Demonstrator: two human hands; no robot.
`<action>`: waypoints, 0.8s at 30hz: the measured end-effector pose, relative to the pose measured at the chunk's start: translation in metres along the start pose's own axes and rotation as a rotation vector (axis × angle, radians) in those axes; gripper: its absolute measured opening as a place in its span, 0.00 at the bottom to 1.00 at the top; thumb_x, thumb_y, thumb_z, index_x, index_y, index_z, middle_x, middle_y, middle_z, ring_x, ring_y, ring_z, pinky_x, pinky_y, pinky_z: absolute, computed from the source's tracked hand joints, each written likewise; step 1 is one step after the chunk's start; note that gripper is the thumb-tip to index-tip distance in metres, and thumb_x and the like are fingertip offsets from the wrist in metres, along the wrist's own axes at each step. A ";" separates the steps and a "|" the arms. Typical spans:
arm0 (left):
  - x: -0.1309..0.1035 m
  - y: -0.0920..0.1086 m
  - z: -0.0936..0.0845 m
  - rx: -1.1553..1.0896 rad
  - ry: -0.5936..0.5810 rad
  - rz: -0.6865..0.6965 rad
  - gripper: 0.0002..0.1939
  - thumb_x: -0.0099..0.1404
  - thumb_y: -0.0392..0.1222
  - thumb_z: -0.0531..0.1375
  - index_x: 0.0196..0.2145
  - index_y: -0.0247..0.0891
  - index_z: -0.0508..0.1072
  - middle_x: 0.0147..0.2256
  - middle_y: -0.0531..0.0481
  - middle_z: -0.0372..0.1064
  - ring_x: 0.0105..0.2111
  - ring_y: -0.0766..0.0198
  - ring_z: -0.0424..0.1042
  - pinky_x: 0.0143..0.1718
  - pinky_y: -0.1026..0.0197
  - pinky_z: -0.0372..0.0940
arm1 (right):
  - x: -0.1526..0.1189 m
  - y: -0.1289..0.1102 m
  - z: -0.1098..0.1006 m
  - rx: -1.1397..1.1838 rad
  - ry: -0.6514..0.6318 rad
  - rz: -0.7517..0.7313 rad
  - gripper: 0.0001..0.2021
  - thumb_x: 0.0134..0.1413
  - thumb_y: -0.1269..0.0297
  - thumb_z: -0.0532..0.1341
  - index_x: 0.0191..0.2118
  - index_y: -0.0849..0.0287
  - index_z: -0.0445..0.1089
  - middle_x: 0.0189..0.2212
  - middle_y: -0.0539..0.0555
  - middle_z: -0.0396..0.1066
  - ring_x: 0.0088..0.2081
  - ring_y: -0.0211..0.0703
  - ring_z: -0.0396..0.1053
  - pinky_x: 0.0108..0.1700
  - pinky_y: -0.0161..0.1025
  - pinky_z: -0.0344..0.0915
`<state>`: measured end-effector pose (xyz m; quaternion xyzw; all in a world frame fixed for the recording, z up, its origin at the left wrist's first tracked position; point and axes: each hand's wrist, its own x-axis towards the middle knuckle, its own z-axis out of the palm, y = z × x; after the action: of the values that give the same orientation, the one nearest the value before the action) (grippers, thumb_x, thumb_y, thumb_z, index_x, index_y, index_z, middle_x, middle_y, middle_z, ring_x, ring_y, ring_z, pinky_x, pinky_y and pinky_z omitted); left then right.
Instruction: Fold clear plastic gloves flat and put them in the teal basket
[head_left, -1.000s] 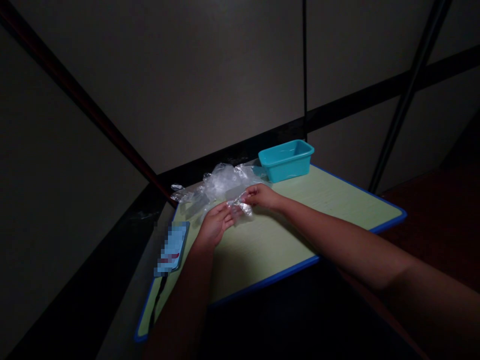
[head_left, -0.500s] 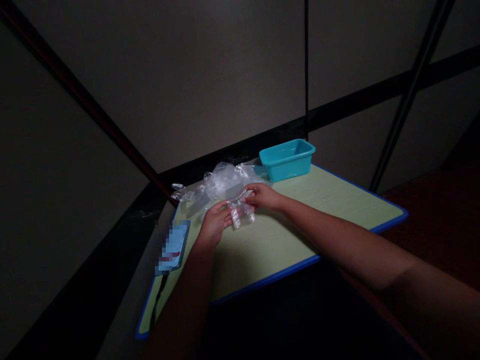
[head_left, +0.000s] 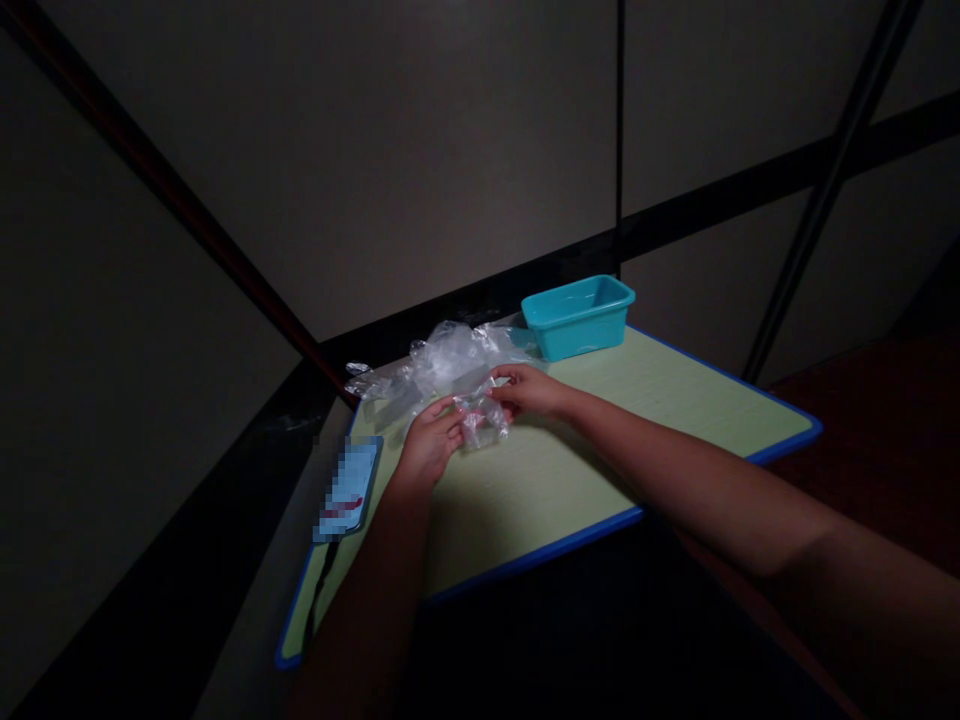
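Observation:
A small clear plastic bag [head_left: 484, 425] hangs between my two hands over the middle of the table. My left hand [head_left: 431, 438] pinches its left side, and my right hand [head_left: 521, 390] has finger and thumb closed on its upper right side. Just behind my hands lies a crumpled heap of clear plastic bags [head_left: 450, 352], spread along the table's back edge. The exact fold of the held plastic is hard to make out.
A turquoise plastic basket [head_left: 581, 325] stands at the back, right of the heap. On the left edge of the pale green, blue-rimmed table [head_left: 555, 500] lies a phone [head_left: 356, 485] with a dark strap. Dark panelled walls rise behind.
The lower part of the held plastic bag has been drawn up and bunched slightly. Both hands keep their grip in nearly the same place. The view has shifted a little.

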<state>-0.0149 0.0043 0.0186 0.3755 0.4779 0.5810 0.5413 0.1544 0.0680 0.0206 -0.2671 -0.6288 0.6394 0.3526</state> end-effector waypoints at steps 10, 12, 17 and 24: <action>-0.001 0.002 -0.001 0.008 0.002 -0.049 0.13 0.56 0.37 0.63 0.39 0.36 0.66 0.30 0.46 0.75 0.33 0.57 0.76 0.38 0.55 0.69 | 0.000 0.002 -0.004 0.029 -0.048 0.001 0.12 0.41 0.70 0.65 0.34 0.61 0.64 0.14 0.44 0.66 0.16 0.33 0.64 0.21 0.31 0.64; 0.000 0.001 -0.001 0.018 -0.006 -0.064 0.12 0.56 0.36 0.63 0.38 0.37 0.67 0.29 0.47 0.75 0.33 0.57 0.76 0.38 0.55 0.69 | -0.001 0.002 -0.004 0.018 -0.073 0.020 0.11 0.42 0.69 0.66 0.33 0.61 0.65 0.15 0.45 0.67 0.17 0.34 0.65 0.21 0.30 0.65; 0.000 -0.001 -0.003 0.032 0.002 -0.076 0.12 0.55 0.29 0.61 0.38 0.37 0.67 0.30 0.48 0.74 0.32 0.59 0.76 0.36 0.58 0.70 | 0.000 0.000 -0.004 -0.001 -0.020 0.070 0.07 0.48 0.64 0.64 0.29 0.61 0.66 0.18 0.48 0.67 0.19 0.35 0.65 0.21 0.32 0.66; -0.001 0.000 -0.004 0.066 -0.080 -0.128 0.15 0.55 0.32 0.62 0.41 0.36 0.68 0.32 0.46 0.75 0.33 0.60 0.76 0.37 0.60 0.69 | 0.003 -0.003 -0.007 0.051 0.124 0.127 0.10 0.53 0.60 0.61 0.27 0.62 0.66 0.20 0.51 0.67 0.21 0.36 0.65 0.21 0.34 0.68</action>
<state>-0.0182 0.0025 0.0179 0.3848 0.4980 0.5137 0.5831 0.1586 0.0751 0.0232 -0.3367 -0.5710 0.6585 0.3562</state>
